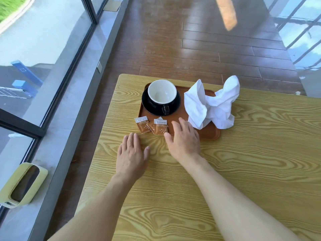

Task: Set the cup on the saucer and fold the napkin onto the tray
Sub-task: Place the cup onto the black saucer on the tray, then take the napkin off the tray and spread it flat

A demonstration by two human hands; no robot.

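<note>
Left hand [132,152] lay flat on counter [243,162], fingers straight, holding nothing; right hand [184,138] spread over tray [211,132] edge, empty. Cup [161,95] sat on saucer [147,106]; napkin [211,105] crumpled on tray's right, w/ sugar packets [151,125] at front-left.

Both bare forearms reach forward. The left hand [132,153] lies flat, palm down, fingers straight. The right hand [184,141] stretches further ahead, fingers spread and relaxed.

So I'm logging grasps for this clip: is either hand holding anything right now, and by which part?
Nothing is held. The left hand lies flat on the table; the right hand reaches open-fingered over the tray edge.
</note>
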